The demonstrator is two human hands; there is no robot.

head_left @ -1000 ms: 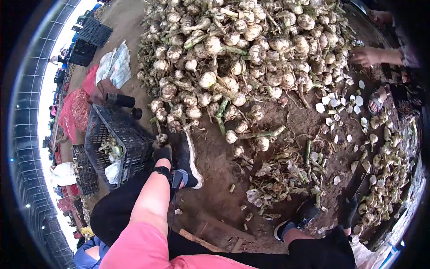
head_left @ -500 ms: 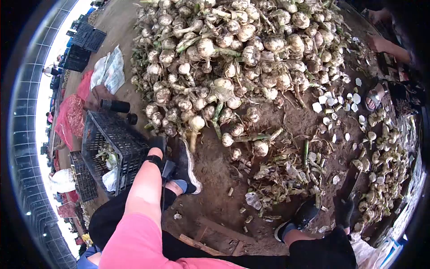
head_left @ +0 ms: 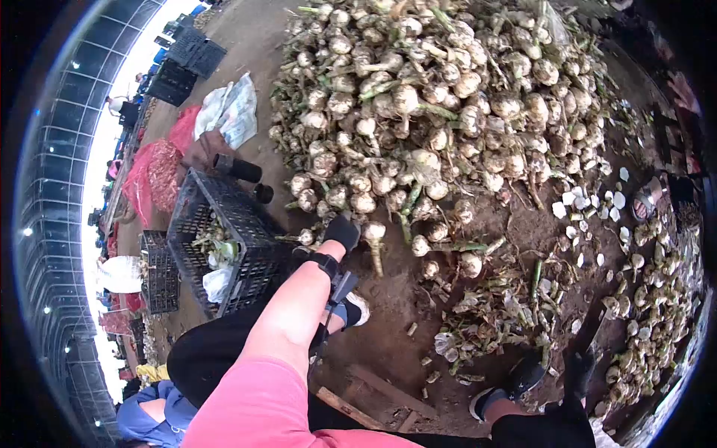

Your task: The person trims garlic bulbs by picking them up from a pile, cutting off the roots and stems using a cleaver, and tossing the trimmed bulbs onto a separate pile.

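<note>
Head view: whitish, dirt-smudged bulbs (head_left: 472, 119)

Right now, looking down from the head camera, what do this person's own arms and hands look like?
The left arm comes out of a short, plain pink sleeve. A black strap circles the wrist, and the left hand wears a dark glove. The right hand also looks dark-gloved; its sleeve cannot be made out.

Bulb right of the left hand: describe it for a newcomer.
At the big heap's lower edge is the black-gloved left hand. Right of it lies the bulb. Unlike its neighbours, it points a pale stem down the picture over bare dirt.
</note>
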